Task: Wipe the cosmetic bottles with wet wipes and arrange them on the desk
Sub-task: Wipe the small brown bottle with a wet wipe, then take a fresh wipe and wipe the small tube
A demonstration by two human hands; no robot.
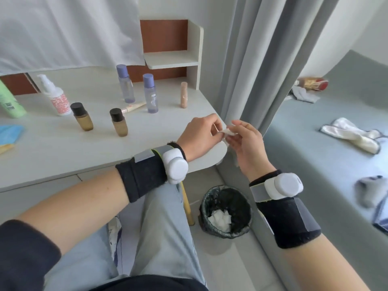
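Small crumpled white wet wipe (227, 132): held in the air over the right front corner of the white rounded desk (63, 148), pinched between both hands.

Left hand (197, 136): fingers curled, thumb and fingertips nipping the wipe's left edge.

Right hand (245, 141): thumb and forefinger closed on the wipe's right edge, remaining fingers loosely bent.

Upright on the desk, well behind the hands:
- rear clear bottle with lilac cap (125, 84)
- front clear bottle with lilac cap (150, 93), near the rear one
- slim beige tube (183, 94), furthest right
- left amber bottle with black cap (81, 116) and right amber bottle with black cap (119, 122), apart, nearest the desk's front
- white pump bottle with red-patterned label (55, 95)
- pale green bottle (10, 99), tilted, at the left edge of view

Lying flat between the lilac-capped pair: pale pink tube (134, 107).

On the floor below the hands: round bin with black liner (226, 211), white wipes inside.

To the right, on the grey bed: white folded towel (352, 135).
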